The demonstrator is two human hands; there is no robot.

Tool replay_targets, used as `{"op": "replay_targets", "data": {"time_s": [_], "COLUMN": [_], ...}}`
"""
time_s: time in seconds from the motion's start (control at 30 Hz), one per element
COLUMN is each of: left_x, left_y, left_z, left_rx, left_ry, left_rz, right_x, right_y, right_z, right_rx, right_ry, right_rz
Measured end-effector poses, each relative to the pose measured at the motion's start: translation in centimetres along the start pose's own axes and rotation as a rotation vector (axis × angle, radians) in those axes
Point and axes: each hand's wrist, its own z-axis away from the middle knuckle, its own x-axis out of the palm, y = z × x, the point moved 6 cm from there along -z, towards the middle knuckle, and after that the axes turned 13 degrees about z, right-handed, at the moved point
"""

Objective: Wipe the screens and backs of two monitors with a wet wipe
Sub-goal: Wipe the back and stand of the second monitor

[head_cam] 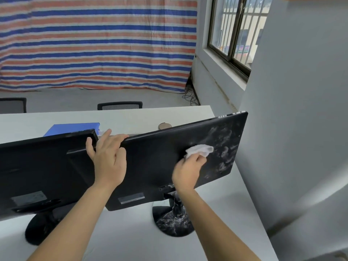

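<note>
White table (131, 232) carries the right-side black flat monitor (156, 162), whose top edge the left hand (109, 161) grips while the right hand (188, 172) clutches a crumpled white wet wipe (199, 150) against its back; this back-wiping step, I think, next needs strokes over the smeared right part.

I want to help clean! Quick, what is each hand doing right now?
Left hand: grips the top edge of the right monitor.
Right hand: holds the wet wipe against that monitor's back.

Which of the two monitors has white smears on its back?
The right monitor, which the right hand rubs with the wet wipe; the left monitor shows none.
</note>
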Motion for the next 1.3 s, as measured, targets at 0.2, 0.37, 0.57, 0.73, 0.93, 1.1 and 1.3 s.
{"op": "replay_targets", "data": {"time_s": [0.2, 0.37, 0.57, 0.73, 0.93, 1.1, 1.3], "left_x": [0.5, 0.8, 0.3, 0.8, 0.9, 1.1, 0.7], "left_y": [0.0, 0.2, -0.9, -2.1, -2.4, -2.1, -2.3], "left_z": [-0.3, -1.1, -1.3, -2.2, -3.1, -3.2, -2.8], "left_rx": [0.049, 0.094, 0.121, 0.089, 0.095, 0.099, 0.085], "left_ry": [0.111, 0.112, 0.126, 0.082, 0.022, 0.025, 0.051], "left_rz": [0.020, 0.037, 0.043, 0.037, 0.061, 0.052, 0.035], "right_x": [-1.2, -0.3, -0.6, -2.9, -3.1, -2.7, -5.4], "right_y": [-7.5, 1.0, 3.6, -7.4, -4.5, 4.6, 1.2], "right_z": [1.1, -2.4, -2.7, -0.8, -2.0, -3.7, -3.2], "right_rx": [-0.567, -0.114, 0.149, -0.373, -0.380, 0.053, -0.055], "right_ry": [0.249, 0.221, 0.127, 0.270, 0.381, 0.255, 0.287], "right_rz": [0.151, 0.037, -0.050, 0.048, 0.163, 0.089, 0.069]}}
